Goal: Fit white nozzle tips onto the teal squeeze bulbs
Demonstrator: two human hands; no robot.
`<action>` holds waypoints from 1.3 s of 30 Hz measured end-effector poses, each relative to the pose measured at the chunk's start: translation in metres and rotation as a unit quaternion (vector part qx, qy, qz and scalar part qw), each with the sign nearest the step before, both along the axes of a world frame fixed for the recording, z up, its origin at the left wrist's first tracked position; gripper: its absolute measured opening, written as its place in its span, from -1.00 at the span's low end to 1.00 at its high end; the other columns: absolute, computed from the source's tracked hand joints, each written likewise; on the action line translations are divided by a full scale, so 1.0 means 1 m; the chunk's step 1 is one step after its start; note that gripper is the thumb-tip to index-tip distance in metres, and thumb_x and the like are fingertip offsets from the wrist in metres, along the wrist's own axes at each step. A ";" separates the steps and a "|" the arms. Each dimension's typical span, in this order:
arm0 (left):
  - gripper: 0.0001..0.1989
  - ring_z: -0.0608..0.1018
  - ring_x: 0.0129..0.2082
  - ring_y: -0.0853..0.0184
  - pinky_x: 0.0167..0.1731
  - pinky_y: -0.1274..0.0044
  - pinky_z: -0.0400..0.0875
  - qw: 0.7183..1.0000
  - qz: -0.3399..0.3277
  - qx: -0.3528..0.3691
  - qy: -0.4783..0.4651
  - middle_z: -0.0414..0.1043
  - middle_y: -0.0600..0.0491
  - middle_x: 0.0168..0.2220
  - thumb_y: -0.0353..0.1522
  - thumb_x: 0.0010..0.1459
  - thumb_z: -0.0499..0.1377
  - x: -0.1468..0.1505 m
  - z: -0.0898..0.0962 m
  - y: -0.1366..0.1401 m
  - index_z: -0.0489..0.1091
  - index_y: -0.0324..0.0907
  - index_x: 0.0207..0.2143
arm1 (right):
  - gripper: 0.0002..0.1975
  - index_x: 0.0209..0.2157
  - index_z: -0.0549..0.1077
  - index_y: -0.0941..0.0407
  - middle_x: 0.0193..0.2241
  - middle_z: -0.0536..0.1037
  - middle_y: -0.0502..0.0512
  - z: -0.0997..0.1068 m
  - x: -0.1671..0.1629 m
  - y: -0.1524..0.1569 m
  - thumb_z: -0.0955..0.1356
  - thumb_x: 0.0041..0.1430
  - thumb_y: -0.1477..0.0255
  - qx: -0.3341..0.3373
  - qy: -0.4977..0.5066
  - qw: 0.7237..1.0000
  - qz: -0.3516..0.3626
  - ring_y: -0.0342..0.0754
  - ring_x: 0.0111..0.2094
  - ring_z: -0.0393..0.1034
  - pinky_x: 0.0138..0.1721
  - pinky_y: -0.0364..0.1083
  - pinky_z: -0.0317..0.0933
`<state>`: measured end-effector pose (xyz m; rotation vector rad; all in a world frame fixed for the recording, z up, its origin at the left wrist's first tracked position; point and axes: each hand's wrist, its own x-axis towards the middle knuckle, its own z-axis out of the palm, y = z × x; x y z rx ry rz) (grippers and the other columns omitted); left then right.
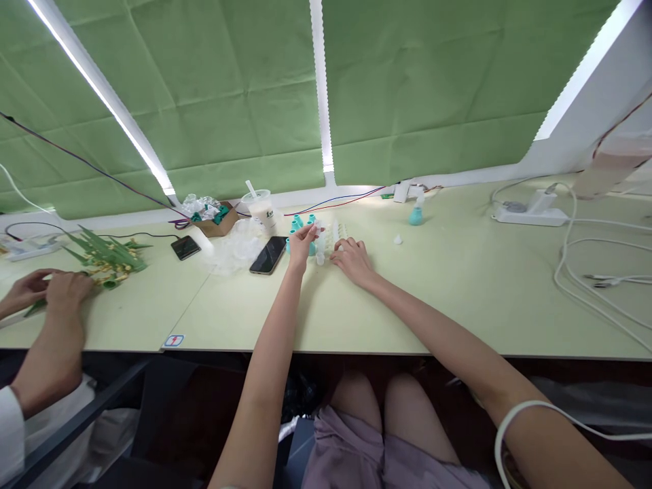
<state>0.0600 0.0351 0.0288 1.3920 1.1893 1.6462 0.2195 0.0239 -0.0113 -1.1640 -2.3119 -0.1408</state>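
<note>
Plastic piece (319,229) in left hand (302,242), pinched lightly; right hand (352,260) beside pale pieces (337,233), grip unclear

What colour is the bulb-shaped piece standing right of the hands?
The bulb-shaped piece is teal below, whitish on top, in the head view.

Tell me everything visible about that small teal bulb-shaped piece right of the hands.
The small teal bulb-shaped piece looks like plastic or rubber, its rounded base narrowing to a pale, translucent top. It stands upright on the pale green tabletop, toward the back, right of the person's bare right hand. Only the tabletop visibly touches it; finer detail is too small to tell.
</note>
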 end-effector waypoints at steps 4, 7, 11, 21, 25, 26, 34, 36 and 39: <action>-0.60 0.51 -0.36 0.35 -0.20 0.45 0.39 1.000 -0.015 -0.005 -0.008 0.55 -0.06 -0.29 -0.08 -0.02 0.21 0.002 -0.002 0.000 0.50 -0.19 -0.25 | -0.84 -0.42 0.54 0.04 -0.14 0.44 0.09 0.002 0.001 0.000 0.31 0.18 0.44 -0.010 0.019 1.000 -0.002 0.02 -0.08 0.18 -0.16 0.03 -0.09; -0.60 0.52 -0.32 0.33 -0.18 0.43 0.39 0.999 -0.039 -0.006 -0.010 0.55 -0.07 -0.28 -0.09 -0.02 0.23 0.004 -0.004 0.000 0.50 -0.20 -0.25 | -0.83 -0.44 0.53 0.06 -0.16 0.45 0.08 0.001 0.000 0.000 0.31 0.18 0.45 -0.007 0.021 1.000 0.003 0.01 -0.09 0.18 -0.16 0.04 -0.09; -0.61 0.51 -0.34 0.33 -0.16 0.41 0.39 0.997 -0.070 -0.016 0.009 0.55 -0.07 -0.30 -0.08 -0.01 0.21 0.008 -0.005 -0.002 0.50 -0.20 -0.27 | -0.81 -0.42 0.51 0.07 -0.17 0.46 0.10 0.002 0.001 0.002 0.28 0.20 0.44 -0.004 0.042 0.999 0.006 0.02 -0.09 0.19 -0.17 0.03 -0.08; -0.63 0.51 -0.33 0.31 -0.19 0.41 0.39 0.989 -0.140 -0.042 0.031 0.54 -0.03 -0.36 -0.09 -0.02 0.24 0.026 -0.005 -0.009 0.52 -0.19 -0.30 | -0.77 -0.32 0.49 0.03 -0.13 0.42 0.09 0.050 0.033 -0.009 0.24 0.20 0.24 0.006 0.303 0.951 -0.067 0.07 -0.07 0.21 -0.12 0.01 0.03; -0.62 0.48 -0.40 0.37 -0.25 0.46 0.38 0.987 -0.148 -0.049 0.033 0.53 0.01 -0.39 -0.09 -0.07 0.26 0.031 -0.009 -0.010 0.53 -0.20 -0.33 | -0.78 -0.39 0.50 0.02 -0.14 0.43 0.07 0.052 0.033 -0.013 0.28 0.17 0.25 -0.034 0.270 0.961 -0.041 0.07 -0.06 0.21 -0.12 0.02 0.01; -0.62 0.47 -0.41 0.38 -0.26 0.47 0.38 0.987 -0.146 -0.050 0.035 0.53 0.01 -0.40 -0.08 -0.07 0.26 0.032 -0.010 -0.010 0.53 -0.20 -0.33 | -0.79 -0.40 0.51 0.02 -0.15 0.43 0.07 0.051 0.032 -0.013 0.28 0.16 0.25 -0.037 0.268 0.962 -0.041 0.07 -0.07 0.21 -0.12 0.02 0.00; -0.63 0.49 -0.38 0.35 -0.25 0.47 0.37 0.985 -0.159 -0.040 0.056 0.54 -0.02 -0.38 -0.10 -0.01 0.23 0.035 -0.007 -0.012 0.54 -0.22 -0.31 | -0.81 -0.36 0.49 0.03 -0.15 0.44 0.08 0.047 0.032 -0.011 0.27 0.16 0.29 -0.026 0.276 0.959 -0.063 0.07 -0.07 0.21 -0.11 0.02 0.00; -0.63 0.49 -0.38 0.35 -0.26 0.47 0.37 0.985 -0.160 -0.044 0.056 0.54 -0.03 -0.38 -0.11 -0.02 0.24 0.035 -0.007 -0.011 0.54 -0.23 -0.32 | -0.82 -0.38 0.49 0.04 -0.16 0.44 0.07 0.048 0.032 -0.012 0.28 0.15 0.29 -0.034 0.283 0.957 -0.060 0.07 -0.07 0.22 -0.10 0.03 0.01; -0.63 0.48 -0.40 0.36 -0.27 0.48 0.36 0.985 -0.158 -0.048 0.053 0.54 -0.02 -0.41 -0.10 -0.05 0.25 0.036 -0.008 -0.011 0.54 -0.24 -0.35 | -0.85 -0.41 0.50 0.03 -0.17 0.46 0.06 0.048 0.032 -0.011 0.31 0.12 0.30 -0.051 0.320 0.945 -0.046 0.07 -0.05 0.25 -0.06 0.05 0.03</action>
